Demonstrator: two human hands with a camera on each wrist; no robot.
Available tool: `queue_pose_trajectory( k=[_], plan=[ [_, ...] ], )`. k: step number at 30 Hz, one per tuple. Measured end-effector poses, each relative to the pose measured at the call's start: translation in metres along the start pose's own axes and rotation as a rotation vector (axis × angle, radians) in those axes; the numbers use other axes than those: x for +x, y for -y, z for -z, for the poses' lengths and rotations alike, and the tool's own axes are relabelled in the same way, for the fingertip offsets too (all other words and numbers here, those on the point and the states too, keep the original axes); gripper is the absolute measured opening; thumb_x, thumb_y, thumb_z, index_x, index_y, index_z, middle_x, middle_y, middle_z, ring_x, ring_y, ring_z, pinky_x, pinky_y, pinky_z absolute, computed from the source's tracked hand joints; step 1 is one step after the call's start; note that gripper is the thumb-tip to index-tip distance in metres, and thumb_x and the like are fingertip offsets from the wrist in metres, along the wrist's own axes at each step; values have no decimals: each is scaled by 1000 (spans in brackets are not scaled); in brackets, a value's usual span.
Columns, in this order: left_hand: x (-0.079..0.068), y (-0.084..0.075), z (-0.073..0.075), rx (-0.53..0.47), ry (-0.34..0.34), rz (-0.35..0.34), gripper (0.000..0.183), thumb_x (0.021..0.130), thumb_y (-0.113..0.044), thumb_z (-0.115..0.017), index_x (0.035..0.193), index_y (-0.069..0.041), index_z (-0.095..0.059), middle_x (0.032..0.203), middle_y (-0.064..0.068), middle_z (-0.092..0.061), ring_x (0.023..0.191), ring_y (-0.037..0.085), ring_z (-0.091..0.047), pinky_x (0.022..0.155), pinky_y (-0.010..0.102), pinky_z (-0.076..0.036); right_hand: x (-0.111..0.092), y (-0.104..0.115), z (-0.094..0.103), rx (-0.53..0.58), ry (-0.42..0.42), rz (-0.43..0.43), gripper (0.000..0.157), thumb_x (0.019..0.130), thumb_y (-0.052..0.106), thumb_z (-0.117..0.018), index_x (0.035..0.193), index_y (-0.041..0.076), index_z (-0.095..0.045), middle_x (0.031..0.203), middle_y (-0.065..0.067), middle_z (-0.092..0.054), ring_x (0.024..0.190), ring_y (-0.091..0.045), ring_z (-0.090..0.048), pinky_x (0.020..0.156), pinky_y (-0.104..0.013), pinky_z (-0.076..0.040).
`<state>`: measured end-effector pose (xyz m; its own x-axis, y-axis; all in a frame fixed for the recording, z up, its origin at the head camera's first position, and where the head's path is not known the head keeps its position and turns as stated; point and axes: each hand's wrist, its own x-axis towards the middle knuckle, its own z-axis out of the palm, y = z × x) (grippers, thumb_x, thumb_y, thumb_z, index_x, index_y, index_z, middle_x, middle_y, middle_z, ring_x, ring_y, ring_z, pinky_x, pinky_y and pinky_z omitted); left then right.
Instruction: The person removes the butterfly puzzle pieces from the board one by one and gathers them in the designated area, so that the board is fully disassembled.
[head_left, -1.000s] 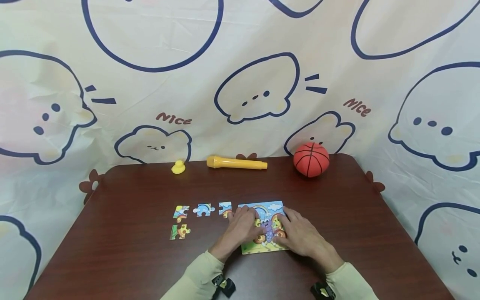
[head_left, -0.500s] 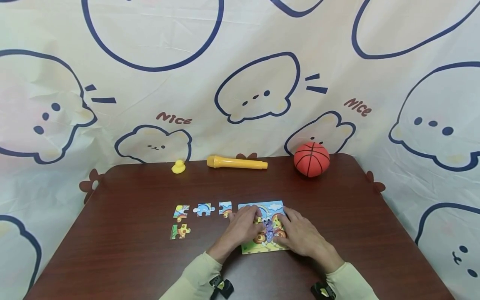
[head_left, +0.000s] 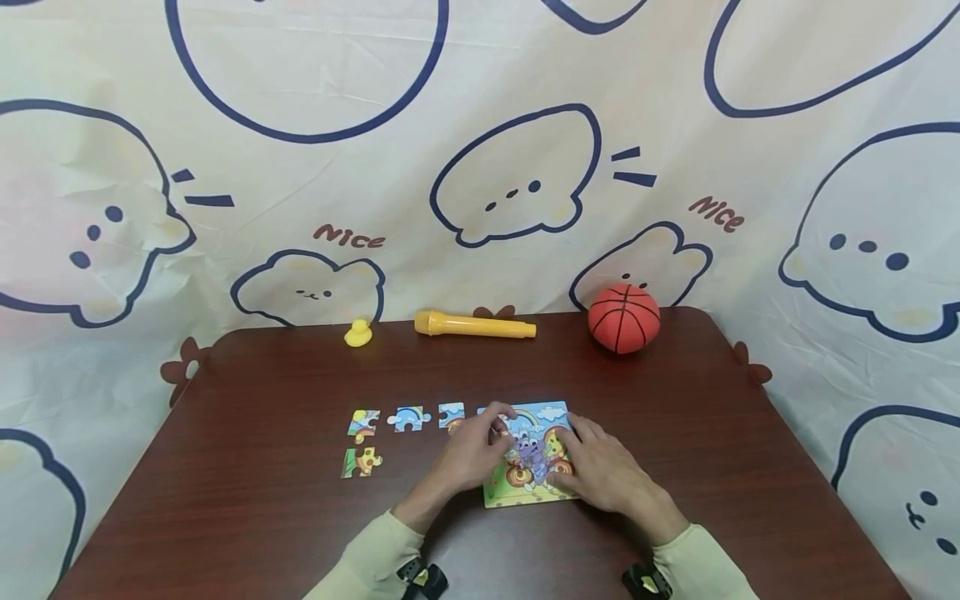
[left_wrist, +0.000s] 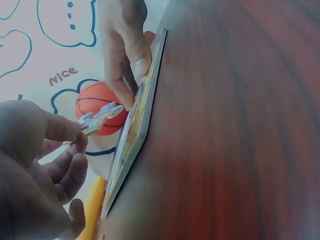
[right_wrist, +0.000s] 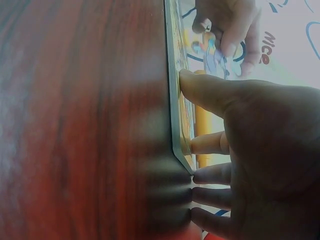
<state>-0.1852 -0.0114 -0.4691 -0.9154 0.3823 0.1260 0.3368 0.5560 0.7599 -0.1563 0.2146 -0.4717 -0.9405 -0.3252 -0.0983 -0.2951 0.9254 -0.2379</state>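
Observation:
My left hand [head_left: 467,454] pinches a jigsaw piece [left_wrist: 101,120] between thumb and fingers, held raised and apart from the jigsaw board [head_left: 540,497] in both wrist views. The board shows a purple cartoon animal under a rainbow; its left part is partly hidden behind the left hand. My right hand [head_left: 609,473] rests at the board's right side, with the thumb [right_wrist: 200,90] touching the board and the other fingers stretched along its edge and the tabletop. Loose jigsaw pieces [head_left: 409,419] lie flat left of the board; the left hand partly covers the nearest one.
Along the back of the brown table [head_left: 247,500] are a yellow rubber duck [head_left: 358,334], a yellow toy microphone [head_left: 476,325] and a small red basketball [head_left: 624,319]. A patterned cloth [head_left: 510,75] hangs behind the table and at both sides.
My left hand has lifted off the board and drawn slightly left, with a jigsaw piece now visible in its pinch. The right hand has stayed in place.

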Motion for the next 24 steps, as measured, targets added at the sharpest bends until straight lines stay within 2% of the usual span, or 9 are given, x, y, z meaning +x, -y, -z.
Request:
queue_pose_trajectory(
  k=[7, 9, 13, 19, 24],
  plan=[
    [-8, 9, 17, 63, -47, 20, 26, 89, -16, -61, 114, -18, -59, 83, -11, -58, 68, 1, -50, 73, 31, -37, 0, -1, 0, 5, 4, -11, 72, 84, 55, -66, 140, 14, -48, 153, -14, -35, 138, -34, -37, 108, -54, -35],
    [-11, 13, 21, 78, -47, 23, 26, 89, -17, -62, 115, -17, -59, 83, -11, -57, 68, 2, -50, 74, 32, -35, 1, -2, 0, 3, 9, -16, 73, 84, 56, -66, 141, 14, -48, 153, -14, -34, 138, -33, -37, 108, -53, -35],
    [-17, 21, 32, 107, -44, 42, 24, 90, -17, -63, 114, -17, -60, 84, -10, -57, 69, 3, -50, 71, 30, -38, 2, -2, -2, 0, 16, -19, 73, 83, 57, -65, 141, 15, -48, 153, -13, -34, 138, -32, -37, 109, -53, -35],
    [-24, 34, 45, 115, -20, 126, 23, 90, -15, -62, 112, -20, -59, 82, -8, -59, 66, 7, -51, 65, 30, -40, 3, -3, -2, 4, 12, -18, 74, 82, 57, -67, 140, 15, -49, 153, -14, -35, 137, -32, -37, 108, -53, -36],
    [-28, 42, 53, 135, -17, 141, 23, 90, -14, -62, 112, -19, -60, 80, -9, -58, 67, 5, -50, 72, 34, -39, 3, -2, -1, 11, 21, -30, 74, 83, 57, -66, 141, 16, -48, 154, -13, -34, 138, -32, -36, 109, -53, -34]
  ],
)
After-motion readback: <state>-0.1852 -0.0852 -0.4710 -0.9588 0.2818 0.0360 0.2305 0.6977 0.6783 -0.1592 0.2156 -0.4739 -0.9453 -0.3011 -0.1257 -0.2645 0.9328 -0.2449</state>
